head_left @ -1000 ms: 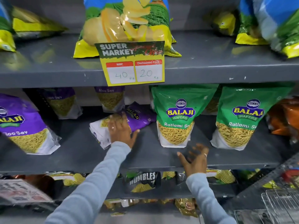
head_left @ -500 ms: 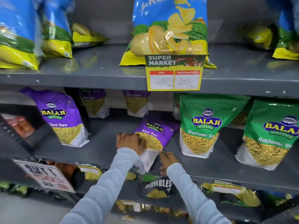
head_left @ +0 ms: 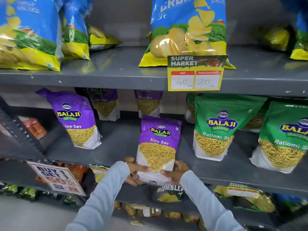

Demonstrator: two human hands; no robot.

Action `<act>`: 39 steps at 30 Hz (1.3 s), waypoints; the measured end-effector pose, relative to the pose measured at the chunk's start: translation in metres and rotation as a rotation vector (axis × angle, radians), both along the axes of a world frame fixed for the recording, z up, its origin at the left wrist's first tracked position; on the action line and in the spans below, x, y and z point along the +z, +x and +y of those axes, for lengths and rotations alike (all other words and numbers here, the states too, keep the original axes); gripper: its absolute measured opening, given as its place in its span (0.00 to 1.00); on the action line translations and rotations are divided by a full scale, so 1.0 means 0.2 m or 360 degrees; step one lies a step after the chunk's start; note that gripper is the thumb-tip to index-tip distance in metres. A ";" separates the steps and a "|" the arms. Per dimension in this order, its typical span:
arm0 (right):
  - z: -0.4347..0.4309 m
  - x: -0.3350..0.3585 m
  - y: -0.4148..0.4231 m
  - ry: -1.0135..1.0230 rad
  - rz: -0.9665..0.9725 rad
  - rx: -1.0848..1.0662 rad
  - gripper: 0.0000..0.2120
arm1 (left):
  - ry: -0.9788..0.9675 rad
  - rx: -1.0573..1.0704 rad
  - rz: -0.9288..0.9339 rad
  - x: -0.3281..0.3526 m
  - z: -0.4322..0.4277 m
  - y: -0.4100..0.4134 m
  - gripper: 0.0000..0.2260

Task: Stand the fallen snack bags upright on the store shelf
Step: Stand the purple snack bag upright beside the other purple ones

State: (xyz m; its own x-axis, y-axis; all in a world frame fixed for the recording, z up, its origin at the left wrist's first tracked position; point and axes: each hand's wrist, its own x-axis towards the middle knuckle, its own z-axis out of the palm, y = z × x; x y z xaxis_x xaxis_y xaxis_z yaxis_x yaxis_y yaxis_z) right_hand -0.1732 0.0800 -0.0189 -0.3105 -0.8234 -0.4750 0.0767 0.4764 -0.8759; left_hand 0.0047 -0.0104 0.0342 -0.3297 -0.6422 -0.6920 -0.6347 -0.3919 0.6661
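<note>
Low in the frame's centre, a purple bag (head_left: 159, 144) reading "BALAJI WAFERS Aloo Sev" stands upright at the middle shelf (head_left: 116, 144) front edge. The left hand (head_left: 135, 172) and right hand (head_left: 176, 172) clasp its white base, fingers curled around it.

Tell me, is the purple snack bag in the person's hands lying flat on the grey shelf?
No, the purple Aloo Sev snack bag stands upright at the front of the grey metal shelf, with the left hand and right hand gripping its white bottom.
</note>
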 end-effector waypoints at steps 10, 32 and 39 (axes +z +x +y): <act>0.29 0.18 0.12 -0.0453 0.0131 -0.0082 0.25 | -0.0204 0.0266 0.0509 0.03 0.25 0.17 0.23; -0.34 0.26 0.16 -0.0642 0.0616 -0.0310 0.30 | -0.1026 0.0502 0.0753 -0.08 -0.21 0.03 0.19; -0.50 0.00 0.22 -0.0476 0.0703 -0.0276 0.32 | -0.0915 0.0469 0.0570 -0.36 -0.42 0.04 0.31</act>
